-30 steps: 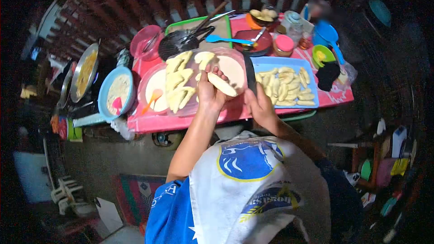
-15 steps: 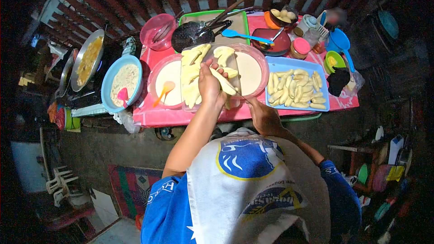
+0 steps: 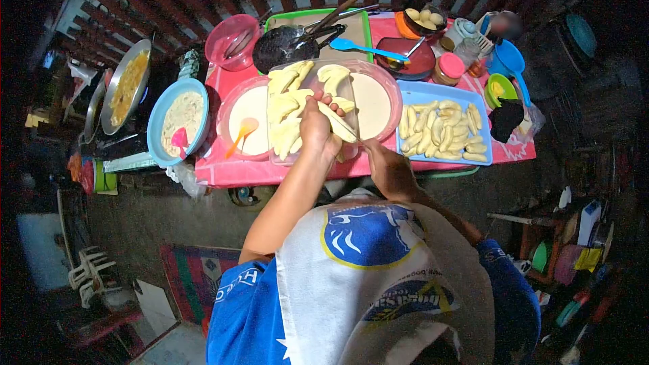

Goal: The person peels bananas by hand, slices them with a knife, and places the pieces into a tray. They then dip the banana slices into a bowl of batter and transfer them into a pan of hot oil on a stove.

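Note:
A peeled banana (image 3: 337, 124) lies in my left hand (image 3: 319, 125), whose fingers wrap round it above a clear tray (image 3: 277, 157). Cut, fanned banana pieces (image 3: 287, 105) fill much of that tray. My right hand (image 3: 391, 172) is closed close to the banana's near end, on a thin knife that is mostly hidden. Right of the hands, a light blue tray (image 3: 481, 159) holds several peeled bananas (image 3: 443, 132). Pink basins of pale batter stand on both sides of the clear tray, the left one (image 3: 226, 118) with an orange spoon (image 3: 245, 134), the right one (image 3: 393, 101) without.
A blue bowl (image 3: 157, 125) with a pink scoop stands at the left, beside a pan (image 3: 143, 88) of frying food. Behind are a pink bowl (image 3: 220, 40), a black pan (image 3: 277, 51), a blue spatula (image 3: 365, 49) and a dark red dish (image 3: 412, 64). Jars (image 3: 449, 67) stand back right.
The view has shifted slightly. My right hand has moved a little left, nearer the banana, and less of the knife blade shows. My left hand still holds the banana.

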Demonstrator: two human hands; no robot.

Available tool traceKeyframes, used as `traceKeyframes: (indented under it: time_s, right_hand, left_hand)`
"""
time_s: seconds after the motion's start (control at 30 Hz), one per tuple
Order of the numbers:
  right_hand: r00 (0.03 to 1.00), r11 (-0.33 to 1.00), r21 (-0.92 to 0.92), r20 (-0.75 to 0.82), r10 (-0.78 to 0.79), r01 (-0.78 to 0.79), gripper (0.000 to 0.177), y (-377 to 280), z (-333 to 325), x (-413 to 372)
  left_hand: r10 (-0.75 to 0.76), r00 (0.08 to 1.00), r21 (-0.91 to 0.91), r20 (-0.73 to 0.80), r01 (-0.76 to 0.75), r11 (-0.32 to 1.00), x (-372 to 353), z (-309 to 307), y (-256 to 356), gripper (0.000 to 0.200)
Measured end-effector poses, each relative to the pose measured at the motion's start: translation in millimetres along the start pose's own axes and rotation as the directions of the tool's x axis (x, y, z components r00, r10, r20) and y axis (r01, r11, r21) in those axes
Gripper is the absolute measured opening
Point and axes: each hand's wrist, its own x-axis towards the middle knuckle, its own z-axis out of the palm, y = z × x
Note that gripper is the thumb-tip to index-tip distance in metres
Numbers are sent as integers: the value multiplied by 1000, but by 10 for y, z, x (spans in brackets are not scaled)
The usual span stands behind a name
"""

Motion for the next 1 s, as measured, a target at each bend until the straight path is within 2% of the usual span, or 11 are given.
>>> traceKeyframes:
  time_s: [0.1,0.17,0.23,0.3,0.43,0.5,0.63,0.73,0.83,0.9,1.0]
  right_hand:
    - [1000,999,-28,26,-14,14,23,-6,24,86]
    - [999,999,-51,43,3,0,23,-2,9,71]
    - [998,997,-76,61,22,-17,22,12,21,68]
    - [997,995,-68,37,-73,75,23,61,58,93]
    - [993,992,-56,20,-116,117,24,43,80,176]
    - [984,984,-49,-47,-171,169,22,48,102,191]
    - [980,981,-56,-65,-188,184,21,49,147,233]
    - [985,985,-37,-19,-172,171,20,35,162,274]
    - [988,988,21,22,-152,151,28,37,234,337]
    - [996,1000,11,91,-24,23,38,14,265,363]
    - [991,997,29,110,-72,69,49,-26,286,410]
  left_hand:
    - [-77,997,-36,-2,77,996,11,-17,-3,28]
    - [-129,992,-124,6,129,984,25,-37,27,28]
    - [-140,990,-104,4,140,985,26,-66,19,28]
    - [-155,988,-85,4,155,984,-10,-64,4,28]
    - [-198,980,-92,8,198,976,-18,-72,4,27]
    - [-215,977,-99,13,215,972,-35,-53,20,27]
    - [-260,966,-159,-6,256,954,-98,-5,55,27]
    - [-278,960,-163,23,278,947,-72,-59,62,27]
    - [-277,960,-141,39,280,950,-60,-105,77,28]
    - [-275,961,-124,36,277,953,-52,-128,89,28]
    - [-252,967,-132,27,253,958,-15,-182,94,29]
